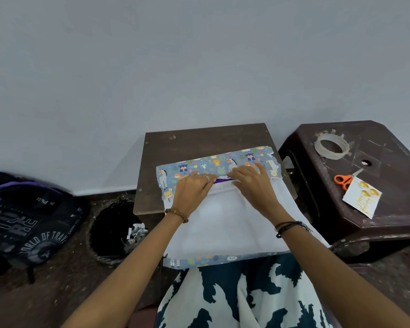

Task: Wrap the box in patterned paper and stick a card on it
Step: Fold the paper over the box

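Note:
Blue animal-patterned paper (213, 162) lies on a small wooden table (199, 140), its far flap folded over the box toward me. Only a purple and white strip of the box (221, 183) shows between my hands. The paper's white underside (223, 223) runs down to my lap, where its patterned edge curls up. My left hand (192, 189) presses flat on the folded flap at the left. My right hand (251, 179) presses the flap's edge at the right, fingers straight. A white birthday card (362, 197) with gold balloons lies on the stool to the right.
A dark plastic stool (388, 209) at the right carries a roll of clear tape (331, 146), orange-handled scissors (344, 179) and the card. A black bin (114, 230) with paper scraps stands left of the table. A dark backpack (26, 221) lies far left. A pale wall is behind.

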`<action>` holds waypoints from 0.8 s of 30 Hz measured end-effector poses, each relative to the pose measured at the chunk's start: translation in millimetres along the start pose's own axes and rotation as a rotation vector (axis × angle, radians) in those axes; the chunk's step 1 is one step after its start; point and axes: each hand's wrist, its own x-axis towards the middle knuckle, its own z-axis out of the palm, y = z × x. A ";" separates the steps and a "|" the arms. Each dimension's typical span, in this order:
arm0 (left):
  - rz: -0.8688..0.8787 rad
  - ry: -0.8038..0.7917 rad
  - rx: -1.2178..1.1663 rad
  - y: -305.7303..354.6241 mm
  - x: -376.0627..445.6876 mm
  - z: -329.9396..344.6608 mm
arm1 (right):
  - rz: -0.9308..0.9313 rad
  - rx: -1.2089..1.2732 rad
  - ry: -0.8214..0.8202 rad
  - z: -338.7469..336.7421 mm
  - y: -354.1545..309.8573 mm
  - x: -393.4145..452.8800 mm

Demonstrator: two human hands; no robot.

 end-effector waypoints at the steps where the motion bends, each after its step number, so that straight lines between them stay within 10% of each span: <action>1: -0.011 -0.019 0.012 1.1 1.2 -1.0 | 0.007 -0.005 -0.027 -0.6 1.4 1.5; 11: -0.146 -0.070 -0.061 9.1 -15.0 31.3 | 0.137 0.100 -0.140 8.7 13.4 1.4; 16: -0.179 0.005 -0.069 12.6 -15.4 36.2 | 0.757 0.204 -0.309 14.5 37.4 -26.8; 24: -0.184 0.002 -0.050 6.0 -8.9 35.2 | 0.725 0.096 -0.342 0.5 41.3 -27.5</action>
